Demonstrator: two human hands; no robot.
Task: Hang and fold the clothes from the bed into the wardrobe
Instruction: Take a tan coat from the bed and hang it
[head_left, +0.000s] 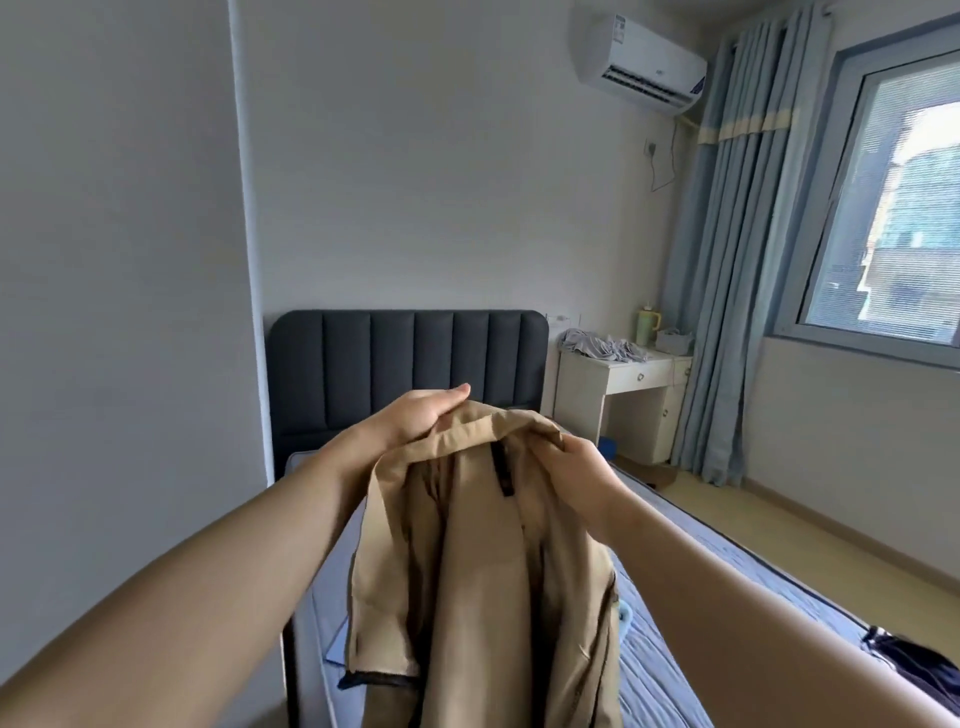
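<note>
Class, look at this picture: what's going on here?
A person holds a tan coat up by its collar over the bed. The left hand grips one side of the collar, the right hand the other, and the coat hangs down between the arms. A dark garment lies on the bed at the right.

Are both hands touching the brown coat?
Touching. The head view shows the left hand and right hand each gripping the coat at its collar.
</note>
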